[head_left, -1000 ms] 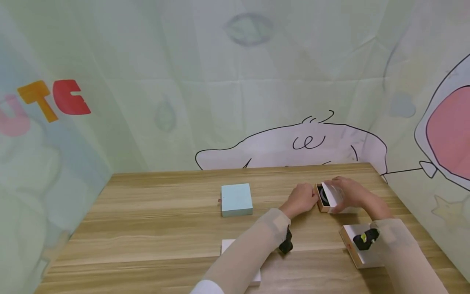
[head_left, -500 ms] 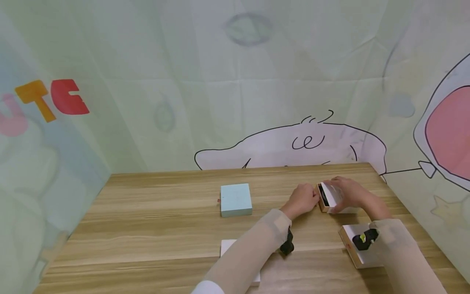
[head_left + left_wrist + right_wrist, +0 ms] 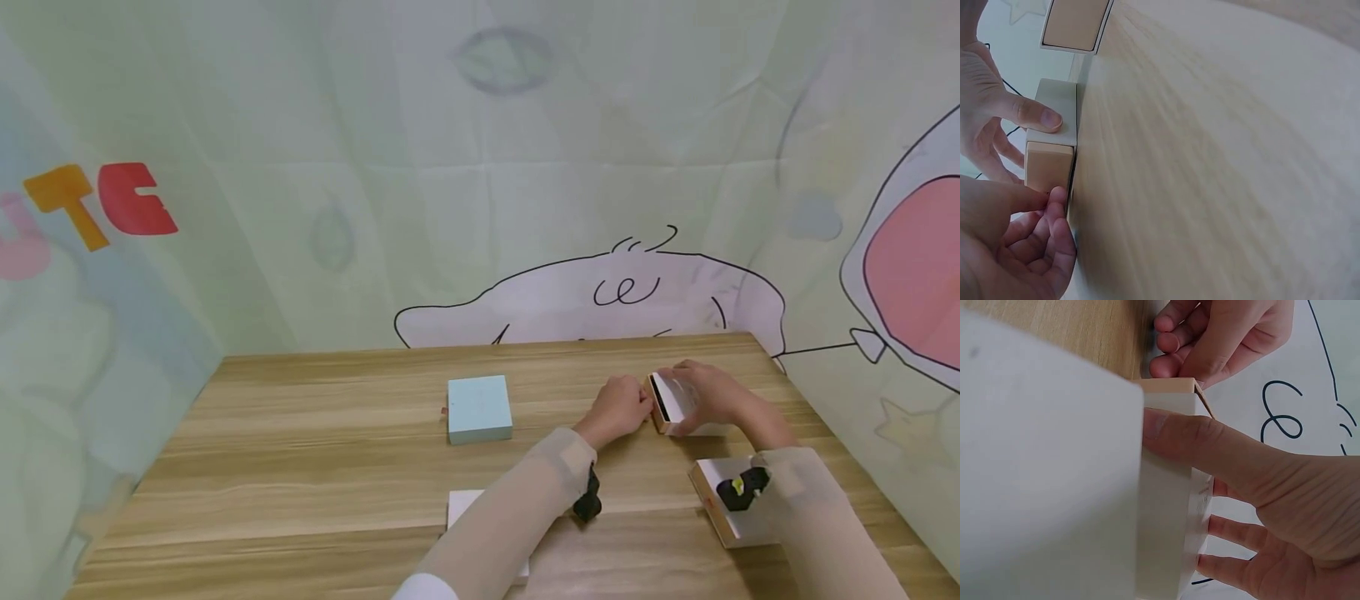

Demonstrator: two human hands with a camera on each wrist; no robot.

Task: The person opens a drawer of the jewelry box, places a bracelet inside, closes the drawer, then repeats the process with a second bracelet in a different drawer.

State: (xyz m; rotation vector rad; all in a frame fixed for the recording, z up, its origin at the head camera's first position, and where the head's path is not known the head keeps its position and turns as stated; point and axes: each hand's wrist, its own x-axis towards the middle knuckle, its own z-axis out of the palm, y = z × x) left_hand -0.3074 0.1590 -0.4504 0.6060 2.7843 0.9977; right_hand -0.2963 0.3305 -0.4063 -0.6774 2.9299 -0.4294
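Observation:
At the far right of the table lies a small white drawer box with a peach-coloured inner tray. A thin dark strip of its inside shows in the head view. My right hand grips the white sleeve across its sides, thumb on one side and fingers on the other. At the tray's front end is my left hand, its thumb and forefinger pinched together against the front of the box. Whatever lies between those fingertips is hidden. The other left fingers are curled.
A second white and peach box lies nearer, partly under the right forearm. A light blue box with a small tab sits further left. Another white box is mostly covered by the left forearm. A printed cloth hangs behind the wooden table.
The white sleeve has slid left over the peach tray, narrowing the opening. The dark round thing inside, visible earlier, is now covered. Both hands stay almost in place.

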